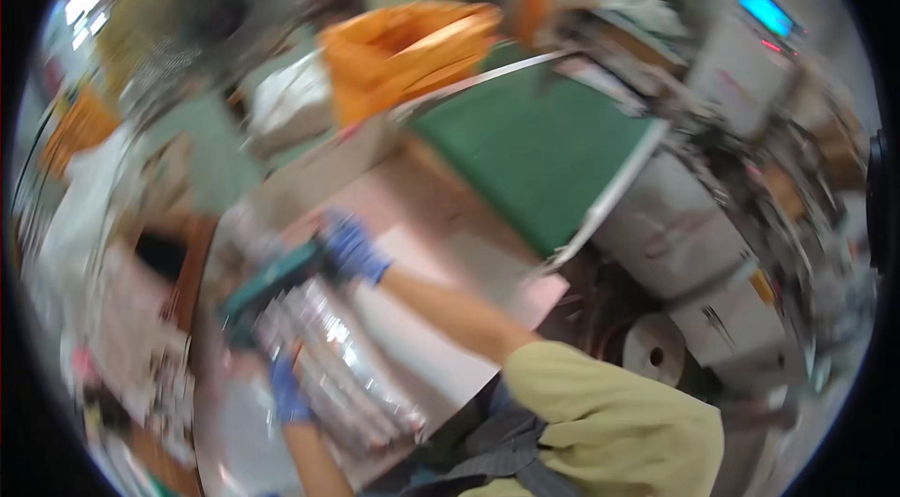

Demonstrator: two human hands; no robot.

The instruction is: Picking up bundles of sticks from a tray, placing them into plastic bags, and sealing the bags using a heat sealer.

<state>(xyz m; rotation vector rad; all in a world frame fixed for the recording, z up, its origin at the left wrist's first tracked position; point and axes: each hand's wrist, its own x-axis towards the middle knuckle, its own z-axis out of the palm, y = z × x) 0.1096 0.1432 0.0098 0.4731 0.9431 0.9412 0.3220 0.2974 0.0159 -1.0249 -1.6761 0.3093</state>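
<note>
Motion smears the whole view. Blue gloves cover both my hands. My right hand (352, 248) is at the far right end of a long dark teal device (274, 289), apparently touching it; its fingers are too blurred to read. Several long, shiny clear plastic packs (342, 366) lie side by side, with their far ends against the teal device. At the left edge of these packs is my left hand (289, 391), its fingertips lost against the plastic. Whether it grips a pack is unclear. Left of that hand lies a clear plastic sheet or bag (242, 422).
A pale pinkish worktable (412, 253) carries all this. Beyond it are a green panel with a white edge (539, 145) and an orange sack (408, 56). At right stand white boxes (666, 225), a roll (653, 353) and a machine with a lit blue screen (766, 11).
</note>
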